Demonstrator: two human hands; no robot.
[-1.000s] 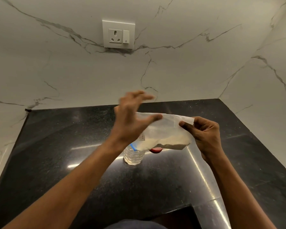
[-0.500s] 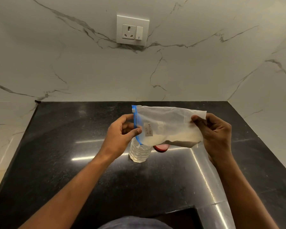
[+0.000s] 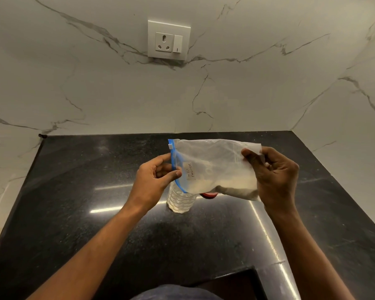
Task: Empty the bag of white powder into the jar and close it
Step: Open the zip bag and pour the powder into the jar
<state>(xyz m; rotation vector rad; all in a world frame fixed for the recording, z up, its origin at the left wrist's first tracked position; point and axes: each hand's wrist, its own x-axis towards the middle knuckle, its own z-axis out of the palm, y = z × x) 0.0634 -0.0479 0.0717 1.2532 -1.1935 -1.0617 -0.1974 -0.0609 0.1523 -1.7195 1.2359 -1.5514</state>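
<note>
A clear zip bag (image 3: 212, 167) of white powder lies sideways in the air above the counter, its blue zip strip on the left. My left hand (image 3: 155, 181) pinches the blue zip edge between thumb and fingers. My right hand (image 3: 273, 174) grips the bag's bottom end. The powder is gathered along the lower side. Under the bag's zip end stands a clear ribbed jar (image 3: 180, 202), its mouth hidden by the bag. A red lid (image 3: 208, 195) lies just right of the jar, mostly hidden.
The black stone counter (image 3: 95, 213) fills a corner between marble walls. A white socket plate (image 3: 168, 40) sits on the back wall. A dark cut-out (image 3: 236, 284) opens at the counter's near edge.
My left hand came down from above the bag and took hold of its blue zip edge. The bag settled level over the jar; my right hand kept its hold.
</note>
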